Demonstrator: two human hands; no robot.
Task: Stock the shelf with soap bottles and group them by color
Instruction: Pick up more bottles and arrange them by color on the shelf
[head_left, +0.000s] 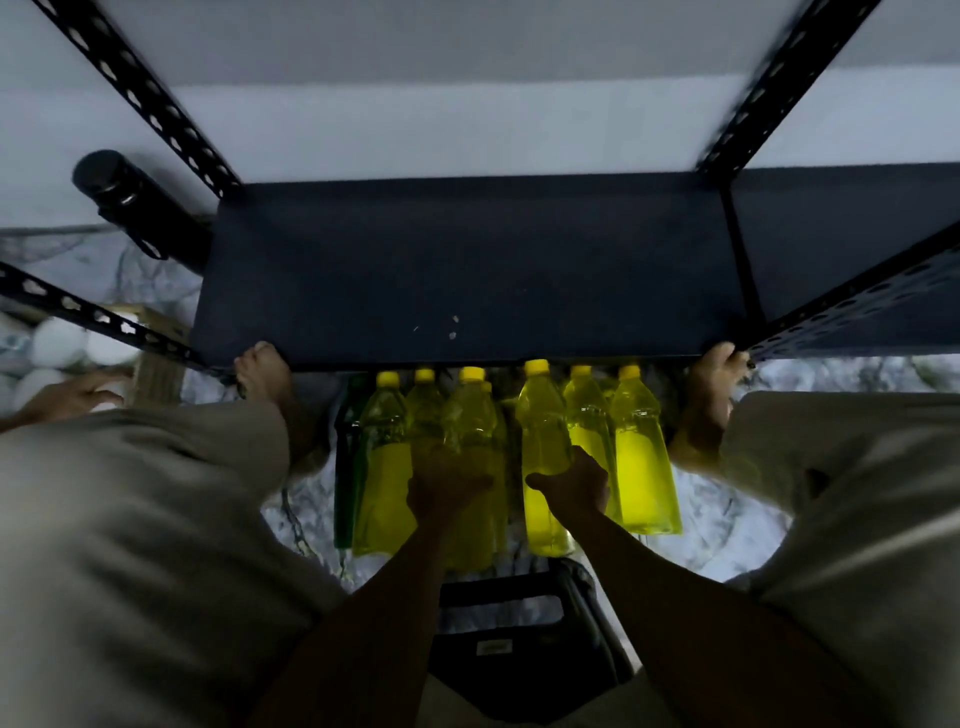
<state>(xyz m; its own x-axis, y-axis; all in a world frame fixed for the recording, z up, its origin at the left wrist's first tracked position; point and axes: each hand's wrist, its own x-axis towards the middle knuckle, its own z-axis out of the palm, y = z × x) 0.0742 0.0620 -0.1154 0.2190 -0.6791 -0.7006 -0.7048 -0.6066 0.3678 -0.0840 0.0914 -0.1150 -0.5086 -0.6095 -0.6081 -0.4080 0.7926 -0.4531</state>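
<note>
From the head view, looking straight down, a dark metal shelf (467, 270) fills the middle of the scene, its board bare apart from a few pale specks near the front edge, with black slotted uprights (135, 88) rising at the corners against a pale grey wall. Below its front edge a row of yellow soap bottles (644, 457) with yellow caps stands on a lower level over a grey-white marbled floor (727, 525), and one dark green bottle (347, 467) stands at the left end of the row. The left hand (449, 488) reaches down onto a yellow bottle in the left half of the row, fingers curled over it, though the dim light blurs the grip. The right hand (574, 480) wraps round a brighter yellow bottle (543, 457) near the middle, thumb across its front. Bare feet (265, 376) rest at the shelf's front corners, pale trousered knees (130, 519) spread to each side. A black stool (519, 639) shows between the arms. A black flask (124, 197) lies at the far left, and white rounded objects (57, 343) sit in a box beside it.
</note>
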